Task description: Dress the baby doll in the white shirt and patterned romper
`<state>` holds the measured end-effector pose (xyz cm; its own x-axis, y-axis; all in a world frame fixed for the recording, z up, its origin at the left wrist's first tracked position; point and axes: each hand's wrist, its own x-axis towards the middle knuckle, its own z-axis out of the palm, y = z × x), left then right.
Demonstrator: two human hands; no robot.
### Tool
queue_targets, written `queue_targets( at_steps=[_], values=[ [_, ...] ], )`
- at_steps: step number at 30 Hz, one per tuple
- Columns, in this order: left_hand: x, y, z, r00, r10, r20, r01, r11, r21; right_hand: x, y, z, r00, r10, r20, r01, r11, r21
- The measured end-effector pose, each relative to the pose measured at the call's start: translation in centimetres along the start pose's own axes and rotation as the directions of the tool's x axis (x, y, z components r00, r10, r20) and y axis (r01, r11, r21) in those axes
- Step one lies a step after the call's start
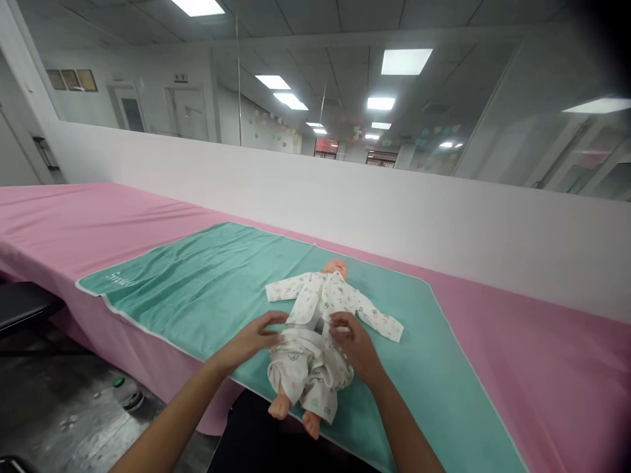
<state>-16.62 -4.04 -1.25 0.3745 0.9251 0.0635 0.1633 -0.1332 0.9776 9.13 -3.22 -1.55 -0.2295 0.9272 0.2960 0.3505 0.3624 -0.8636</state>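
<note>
Lower centre: baby doll point(323, 293), likely light, soft-clothed, best taken at waistband point(302, 337); left hand point(255, 339) open, right hand point(359, 346) curled, grip unclear.

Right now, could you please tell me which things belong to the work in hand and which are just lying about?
In hand: baby doll; its white trousers; left hand and right hand at its waist; teal mat under it.
Lying about: dark seat at the left; small green-topped thing on the floor.
</note>
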Motion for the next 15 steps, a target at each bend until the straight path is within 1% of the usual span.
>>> queue_targets(
  at_steps=[2,3,4,6,7,8,9,10,11,12,13,14,15],
  values=[
    [2.2,0.1,0.3,0.985,0.078,-0.157,-0.052,0.985,0.163,1.3,0.6,0.0,0.984,-0.056,-0.167,0.020,0.977,-0.211],
    [3.7,-0.1,0.9,0.972,0.124,-0.202,-0.063,0.957,0.284,2.0,1.0,0.3,0.973,-0.099,-0.207,0.025,0.942,-0.334],
    [5.2,-0.3,1.7,0.959,0.180,-0.217,-0.074,0.903,0.422,2.7,1.4,0.7,0.967,-0.141,-0.213,0.032,0.894,-0.447],
    [8.1,-0.8,3.3,0.942,0.269,-0.200,-0.070,0.740,0.669,4.2,1.9,1.4,0.963,-0.195,-0.187,0.045,0.799,-0.600],
    [9.4,-0.9,3.9,0.938,0.288,-0.196,-0.050,0.667,0.743,4.7,2.2,1.6,0.962,-0.198,-0.189,0.038,0.779,-0.625],
    [10.5,-1.1,4.2,0.935,0.298,-0.191,-0.037,0.619,0.785,5.2,2.4,1.5,0.960,-0.180,-0.214,0.011,0.790,-0.613],
    [11.3,-1.3,4.2,0.934,0.295,-0.201,-0.021,0.606,0.795,5.4,2.8,1.2,0.954,-0.140,-0.265,-0.034,0.828,-0.560],
    [11.9,-1.6,3.7,0.932,0.276,-0.236,0.005,0.640,0.768,5.3,3.3,0.5,0.940,-0.077,-0.333,-0.090,0.884,-0.458],
    [12.2,-2.0,2.8,0.925,0.239,-0.295,0.045,0.704,0.709,5.0,4.0,-0.4,0.913,0.010,-0.407,-0.146,0.941,-0.306],
    [12.3,-2.6,1.7,0.912,0.182,-0.367,0.098,0.772,0.628,4.4,4.9,-1.6,0.875,0.115,-0.471,-0.192,0.974,-0.120],
    [12.1,-3.2,0.3,0.886,0.103,-0.451,0.170,0.835,0.523,3.4,5.9,-2.8,0.831,0.223,-0.509,-0.216,0.974,0.073],
    [11.8,-4.0,-1.3,0.854,0.037,-0.520,0.233,0.865,0.444,2.3,7.1,-4.1,0.788,0.327,-0.521,-0.228,0.942,0.246],
    [11.4,-4.8,-2.8,0.825,-0.007,-0.566,0.278,0.876,0.395,1.0,8.3,-5.3,0.751,0.398,-0.527,-0.241,0.908,0.343]
  ],
)
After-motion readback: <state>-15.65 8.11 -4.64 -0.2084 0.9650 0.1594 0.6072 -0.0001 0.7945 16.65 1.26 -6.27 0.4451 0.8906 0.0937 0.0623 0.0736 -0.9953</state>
